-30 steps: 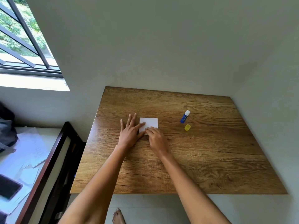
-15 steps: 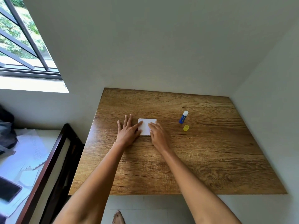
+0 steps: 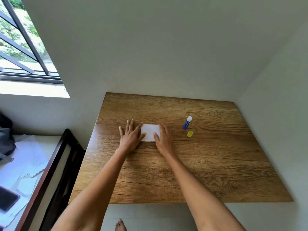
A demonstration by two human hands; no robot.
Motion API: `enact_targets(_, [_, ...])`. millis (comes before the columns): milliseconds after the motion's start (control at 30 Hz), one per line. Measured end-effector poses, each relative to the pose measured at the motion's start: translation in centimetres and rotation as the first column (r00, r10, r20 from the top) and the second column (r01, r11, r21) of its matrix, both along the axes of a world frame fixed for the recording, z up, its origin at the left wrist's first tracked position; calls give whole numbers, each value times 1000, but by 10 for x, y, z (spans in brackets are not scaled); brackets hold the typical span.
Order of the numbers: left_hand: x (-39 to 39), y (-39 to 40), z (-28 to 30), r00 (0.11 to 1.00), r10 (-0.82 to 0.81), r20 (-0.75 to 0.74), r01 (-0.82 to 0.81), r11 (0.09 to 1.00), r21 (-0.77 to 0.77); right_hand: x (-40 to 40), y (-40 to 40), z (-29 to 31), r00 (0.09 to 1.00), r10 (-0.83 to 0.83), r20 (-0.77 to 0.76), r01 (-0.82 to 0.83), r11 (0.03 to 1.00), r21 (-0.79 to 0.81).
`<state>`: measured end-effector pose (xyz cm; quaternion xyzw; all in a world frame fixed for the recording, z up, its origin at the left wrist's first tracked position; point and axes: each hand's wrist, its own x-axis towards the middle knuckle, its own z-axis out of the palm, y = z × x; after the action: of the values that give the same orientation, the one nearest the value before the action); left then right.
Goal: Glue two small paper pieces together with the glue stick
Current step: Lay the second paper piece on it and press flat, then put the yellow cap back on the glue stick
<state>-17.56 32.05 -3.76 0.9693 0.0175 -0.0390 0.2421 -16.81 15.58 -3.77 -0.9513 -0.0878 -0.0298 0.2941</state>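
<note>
A small white square of paper (image 3: 150, 132) lies flat on the wooden table (image 3: 208, 164); whether it is one piece or two stacked I cannot tell. My left hand (image 3: 130, 136) lies flat with straight fingers, its thumb and forefinger touching the paper's left edge. My right hand (image 3: 164, 139) presses flat on the paper's right edge. A blue glue stick (image 3: 187, 123) with its white tip bare lies to the right of the paper. Its yellow cap (image 3: 190, 133) sits just in front of it.
The table stands in a corner, walls behind and to the right. To the left a dark wooden frame (image 3: 55, 164) borders a bed with papers (image 3: 30, 157) and a dark phone (image 3: 7, 200). A bare foot (image 3: 120, 225) shows below the table's front edge.
My right hand slid from the paper's lower middle to its right edge. My left hand stayed at the left edge. More of the paper shows between the hands.
</note>
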Motion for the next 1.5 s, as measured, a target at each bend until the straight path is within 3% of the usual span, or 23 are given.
enact_targets(67, [-4, -16, 6, 984, 80, 160, -61, 990, -125, -7, -9, 4, 982, -119, 145, 94, 982, 166])
enact_targets(133, [-7, -37, 17, 948, 87, 305, -37, 985, -167, -16, -18, 8, 959, -191, 211, 147, 967, 207])
enact_targets(200, [-7, -65, 30, 934, 43, 356, 41, 974, -224, -23, -25, 15, 942, -251, 221, 199, 952, 232])
enact_targets(300, [-5, -110, 45, 955, 16, 297, 96, 928, -361, -28, -40, 25, 900, -385, 205, 320, 902, 291])
enact_targets(467, [10, -163, 43, 993, 39, 109, 24, 849, -528, -20, -79, 26, 805, -585, 93, 521, 774, 360])
enact_targets(567, [28, -176, 34, 998, 55, -7, -49, 816, -576, -8, -99, 22, 823, -564, 66, 527, 802, 282])
enact_targets(667, [43, -180, 24, 999, 31, -32, -44, 813, -581, -2, -110, 13, 848, -526, 66, 494, 829, 263])
enact_targets(900, [66, -184, 12, 995, 63, 75, -5, 793, -610, 3, -114, 2, 866, -497, 60, 466, 844, 266])
enact_targets(1100, [60, -182, 34, 994, 78, 72, 4, 646, -763, 5, -116, 15, 876, -474, 87, 412, 830, 375])
enact_targets(1233, [56, -178, 58, 998, 14, 64, 44, 575, -817, 8, -116, 36, 936, -348, 56, 305, 879, 366])
enact_targets(1500, [52, -155, 95, 991, -99, 86, 127, 560, -819, 11, -113, 74, 986, -163, -37, 164, 909, 384])
